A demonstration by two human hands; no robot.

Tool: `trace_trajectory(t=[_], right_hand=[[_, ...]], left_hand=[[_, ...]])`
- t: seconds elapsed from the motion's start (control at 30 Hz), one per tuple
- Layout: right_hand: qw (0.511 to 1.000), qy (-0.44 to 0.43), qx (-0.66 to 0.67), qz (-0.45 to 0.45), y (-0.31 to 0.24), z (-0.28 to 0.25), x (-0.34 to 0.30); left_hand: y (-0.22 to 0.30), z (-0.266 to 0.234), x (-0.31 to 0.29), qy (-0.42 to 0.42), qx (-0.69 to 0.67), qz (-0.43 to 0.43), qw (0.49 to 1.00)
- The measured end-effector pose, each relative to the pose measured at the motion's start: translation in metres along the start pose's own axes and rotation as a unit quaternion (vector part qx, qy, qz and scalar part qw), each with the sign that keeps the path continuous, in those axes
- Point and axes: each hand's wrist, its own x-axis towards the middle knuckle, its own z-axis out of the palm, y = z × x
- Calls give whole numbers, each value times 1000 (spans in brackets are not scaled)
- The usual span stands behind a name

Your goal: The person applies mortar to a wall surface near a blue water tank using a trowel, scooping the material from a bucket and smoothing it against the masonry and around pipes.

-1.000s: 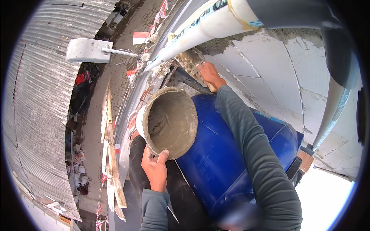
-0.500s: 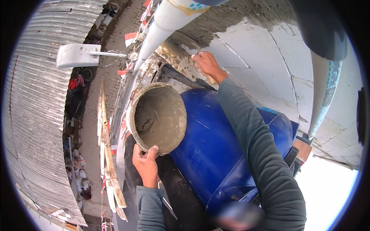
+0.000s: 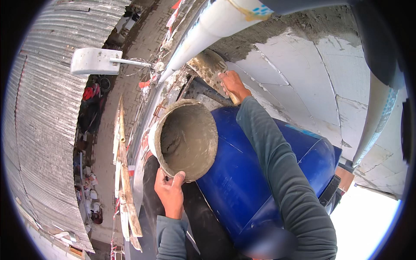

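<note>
The right hand (image 3: pixel 234 84) grips a trowel (image 3: pixel 209 68), long axis pointing up-left (left hand (image 3: pixel 171 193) clasps a bucket (image 3: pixel 154 142)).

R sleeve (image 3: pixel 281 164): long, dk grey-green, plain cloth w/ lots of creases. L sleeve (image 3: pixel 172 239): same col., fewer folds showing, straight cuff (image 3: pixel 172 220). L hand (image 3: pixel 171 194) & R hand (image 3: pixel 234 85) bare.

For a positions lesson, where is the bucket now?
In the head view, the bucket is left of centre, held in the left hand's grip, beside the blue container.
</note>
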Motion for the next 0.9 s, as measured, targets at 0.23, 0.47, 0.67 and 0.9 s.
trace_trajectory(t=[0.23, 0.47, 0.67, 0.9], right_hand=[[995, -13, -104, -2, 12, -57, -37], [963, 54, -231, -126, -4, -7, -40], [983, 128, -94, -94, 38, 63, -49], [983, 143, 96, 63, 56, 82, -84]], left_hand=[[0, 0, 3, -9, -1, 0, 1000], [8, -1, -2, 17, 8, 5, 1000], [6, 3, -1, 11, 11, 13, 1000], [5, -7, -1, 43, 6, 46, 998]])
